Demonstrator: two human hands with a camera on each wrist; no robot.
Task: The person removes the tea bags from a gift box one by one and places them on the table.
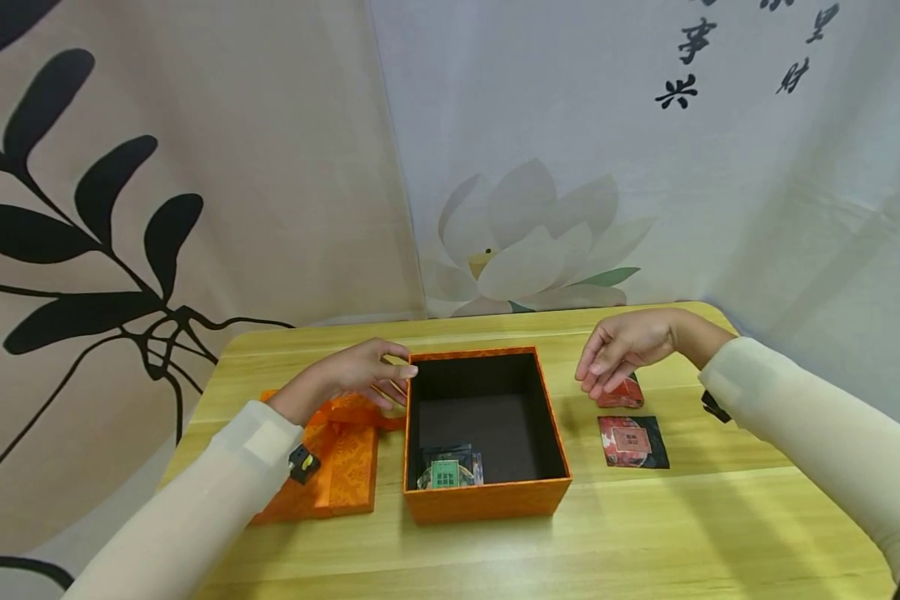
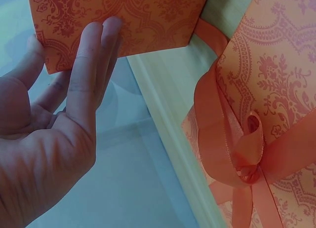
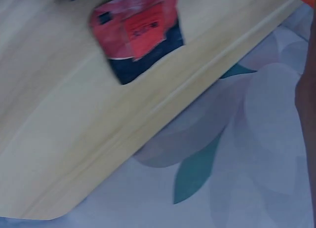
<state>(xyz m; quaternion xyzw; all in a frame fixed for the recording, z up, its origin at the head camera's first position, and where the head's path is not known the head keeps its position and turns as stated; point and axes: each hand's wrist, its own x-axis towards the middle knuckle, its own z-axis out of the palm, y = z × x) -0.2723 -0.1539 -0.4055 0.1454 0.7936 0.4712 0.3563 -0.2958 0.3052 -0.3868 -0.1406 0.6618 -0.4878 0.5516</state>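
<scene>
Head view: a yellow wooden worktop [image 1: 480, 558] stands before a cloth backdrop [image 1: 285, 167] printed with black leaves, a pale lotus and dark characters. On the left lies an orange lid [image 1: 354, 479] with a ribbon [image 1: 348, 411] across it; the left sleeve [image 1: 225, 475] passes over part of both. Right of the lid sits an orange box [image 1: 487, 502], open at the top and black inside, with a few inner packets [image 1: 453, 472] in its near left corner, the front one green-labelled. The left grip [image 1: 360, 371] is at the box's far left corner, touching it, fingers relaxed and apart. The right grip [image 1: 633, 342] hangs well right of the box, loosely curved and holding nothing, partly hiding a red far packet [image 1: 630, 394] just below it. A red and black near packet [image 1: 636, 442] lies flat, closer to the viewer.

Left wrist view: the lid and looped ribbon fill the right side, apart from the hand. The left grip's long fingers lie straight along the box's patterned wall, thumb spread at its edge.

Right wrist view: the far packet lies on the worktop near its edge; only a blurred strip of skin shows at the right, so the finger pose cannot be told here.
</scene>
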